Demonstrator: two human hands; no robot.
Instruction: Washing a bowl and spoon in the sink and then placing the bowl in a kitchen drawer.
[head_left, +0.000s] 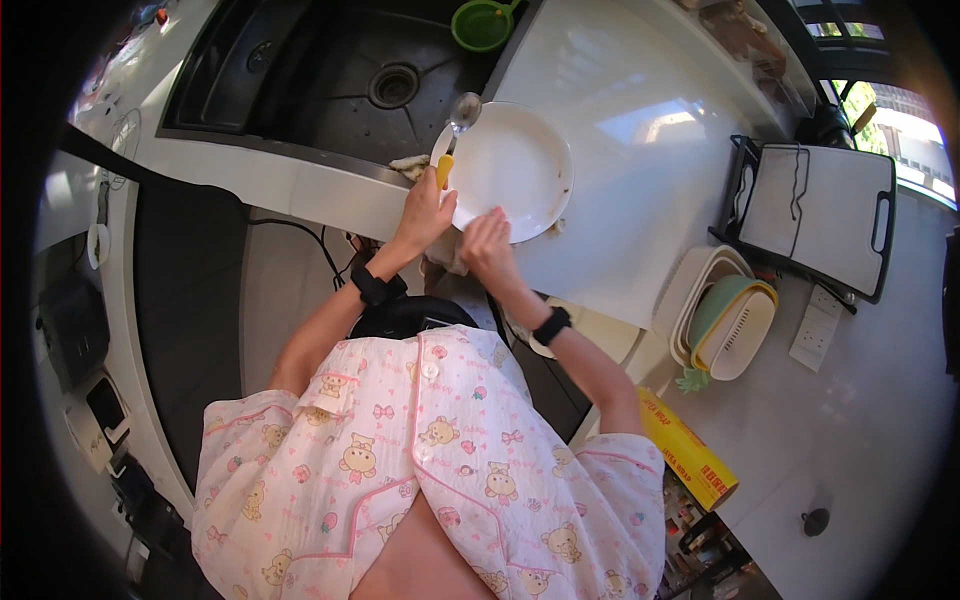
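My left hand (426, 217) grips the yellow handle of a metal spoon (465, 112), its bowl pointing up over the sink edge. A white round plate (510, 165) lies on the counter beside the sink, with small brown bits near its right rim. My right hand (489, 244), slightly blurred, is at the plate's near rim with its fingers together. Something pale and crumpled, perhaps a cloth (447, 259), shows just below that hand; whether the fingers hold it is unclear. Another crumpled pale piece (409, 166) rests at the sink's front edge. Food scraps (557, 226) sit beside the plate.
The dark sink (330, 97) holds a green strainer or bowl (482, 26) at its back right corner. Farther right stand a rack with a cutting board (817, 214), nested baskets (739, 330), a wall socket strip (816, 330) and a yellow wrap box (686, 454).
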